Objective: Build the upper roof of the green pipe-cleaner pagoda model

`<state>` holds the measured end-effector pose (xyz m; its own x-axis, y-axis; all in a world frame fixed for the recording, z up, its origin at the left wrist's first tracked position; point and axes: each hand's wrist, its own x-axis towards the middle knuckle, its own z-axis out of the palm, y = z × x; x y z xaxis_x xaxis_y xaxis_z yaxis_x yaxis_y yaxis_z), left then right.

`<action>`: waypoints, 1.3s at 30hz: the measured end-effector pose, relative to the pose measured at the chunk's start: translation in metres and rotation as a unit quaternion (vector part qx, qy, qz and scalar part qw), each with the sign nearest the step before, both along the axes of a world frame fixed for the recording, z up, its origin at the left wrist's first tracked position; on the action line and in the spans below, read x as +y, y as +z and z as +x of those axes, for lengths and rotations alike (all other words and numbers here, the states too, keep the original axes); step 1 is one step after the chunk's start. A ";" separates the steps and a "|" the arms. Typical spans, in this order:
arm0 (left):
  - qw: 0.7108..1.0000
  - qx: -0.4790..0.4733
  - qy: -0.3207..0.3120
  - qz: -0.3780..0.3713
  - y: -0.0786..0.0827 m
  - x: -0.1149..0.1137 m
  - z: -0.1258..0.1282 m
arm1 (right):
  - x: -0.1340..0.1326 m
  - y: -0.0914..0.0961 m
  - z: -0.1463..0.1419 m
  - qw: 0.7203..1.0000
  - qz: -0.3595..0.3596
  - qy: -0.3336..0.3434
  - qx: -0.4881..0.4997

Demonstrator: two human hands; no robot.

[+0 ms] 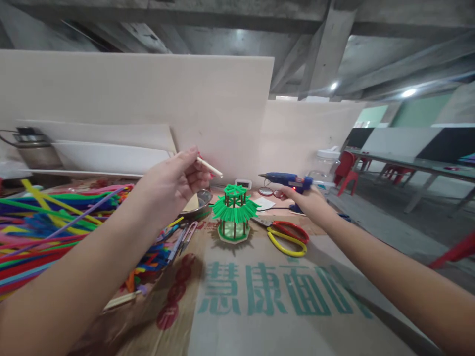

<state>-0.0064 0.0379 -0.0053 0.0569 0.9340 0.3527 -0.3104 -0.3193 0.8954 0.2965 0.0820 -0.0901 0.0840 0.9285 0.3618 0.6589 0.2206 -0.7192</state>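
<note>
My left hand [178,180] is raised above the table and pinches a short pale stick [210,167] between thumb and fingers. My right hand [306,199] reaches far forward and grips a blue glue gun [287,180], whose nozzle points left. Between both hands stands a small green pavilion model [234,212] made of pipe cleaners on a pale base. It stands free, touched by neither hand.
A pile of coloured pipe cleaners [55,222] covers the left of the cardboard-covered table [260,301]. Yellow and red scissors [289,237] lie right of the model, small snips [185,237] and a metal bowl [202,200] to its left. Pale boards [148,99] stand behind.
</note>
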 end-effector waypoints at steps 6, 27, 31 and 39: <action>0.998 -0.053 -0.005 -0.023 0.000 0.000 0.000 | 0.072 -0.024 0.012 0.993 -0.098 -0.034 -0.048; 0.998 -0.061 -0.004 -0.017 -0.004 0.005 0.003 | 0.101 -0.059 -0.005 0.986 -0.168 -0.001 0.015; 0.998 -0.056 -0.004 -0.016 -0.006 0.006 0.002 | 0.088 -0.048 0.007 0.987 -0.152 0.025 0.048; 0.999 -0.050 -0.011 0.000 -0.007 0.007 0.004 | 0.076 -0.012 0.023 0.985 -0.131 0.067 0.087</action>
<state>-0.0028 0.0445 -0.0125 0.0416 0.9328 0.3581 -0.4059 -0.3117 0.8591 0.3195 0.1581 -0.1017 -0.0054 0.9950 0.0996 0.4976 0.0891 -0.8628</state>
